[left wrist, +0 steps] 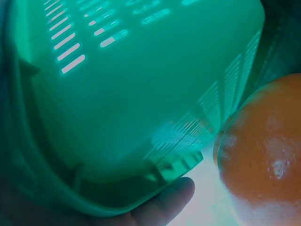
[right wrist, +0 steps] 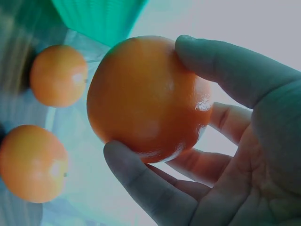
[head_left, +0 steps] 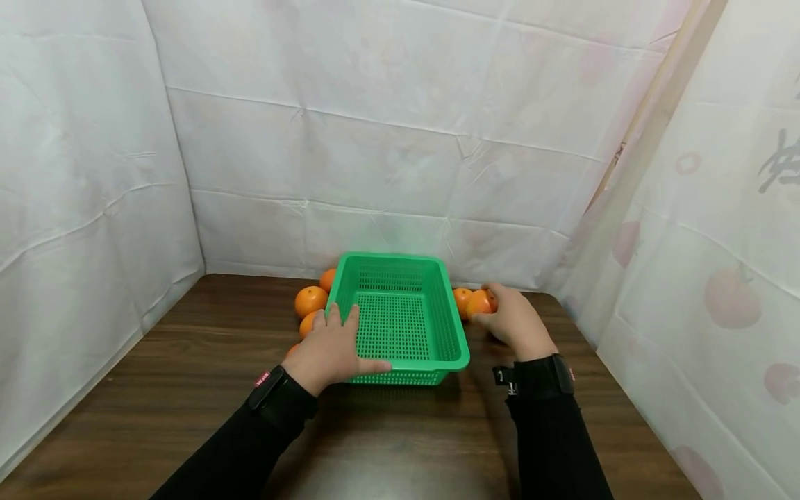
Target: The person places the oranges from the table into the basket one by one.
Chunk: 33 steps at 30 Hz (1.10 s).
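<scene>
A green plastic basket (head_left: 392, 364) with slotted walls stands upright on the table. My left hand (head_left: 328, 351) lies over its near-left corner, fingers spread and straight, thumb along the front rim. Close up in the left wrist view, a fingertip (left wrist: 171, 200) touches the basket's edge, beside a large orange (left wrist: 268, 155). To the right of the basket, my right hand (head_left: 515, 323) holds an orange (right wrist: 148, 99) between thumb and fingers. Another orange (head_left: 462, 300) sits between that one and the basket wall; the right wrist view shows two oranges (right wrist: 59, 75) apart from the held one.
Several oranges (head_left: 310, 301) line the basket's left side, some partly hidden by my left hand. The brown wooden table (head_left: 206, 375) meets a pale cloth backdrop (head_left: 375, 160) behind, with more hanging cloth (head_left: 706, 278) at the right.
</scene>
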Each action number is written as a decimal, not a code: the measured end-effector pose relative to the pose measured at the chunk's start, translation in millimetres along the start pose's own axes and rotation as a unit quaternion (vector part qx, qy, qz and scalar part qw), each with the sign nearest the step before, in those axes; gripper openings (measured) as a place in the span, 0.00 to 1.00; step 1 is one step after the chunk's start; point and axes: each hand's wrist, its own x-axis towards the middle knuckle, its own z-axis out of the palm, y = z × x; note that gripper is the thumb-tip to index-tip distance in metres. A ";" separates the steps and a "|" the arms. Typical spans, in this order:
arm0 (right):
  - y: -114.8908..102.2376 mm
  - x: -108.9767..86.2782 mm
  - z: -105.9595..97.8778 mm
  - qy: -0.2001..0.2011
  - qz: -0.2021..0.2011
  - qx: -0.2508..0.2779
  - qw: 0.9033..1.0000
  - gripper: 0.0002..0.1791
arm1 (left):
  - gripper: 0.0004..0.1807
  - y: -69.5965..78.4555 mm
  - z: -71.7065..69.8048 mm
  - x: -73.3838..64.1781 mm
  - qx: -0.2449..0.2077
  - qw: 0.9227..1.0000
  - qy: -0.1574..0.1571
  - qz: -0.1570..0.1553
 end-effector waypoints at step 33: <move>-40.1 -35.3 -41.0 0.109 -0.075 0.062 0.989 0.40 | 0.75 -0.5 1.2 1.0 -0.003 1.000 0.001 -0.001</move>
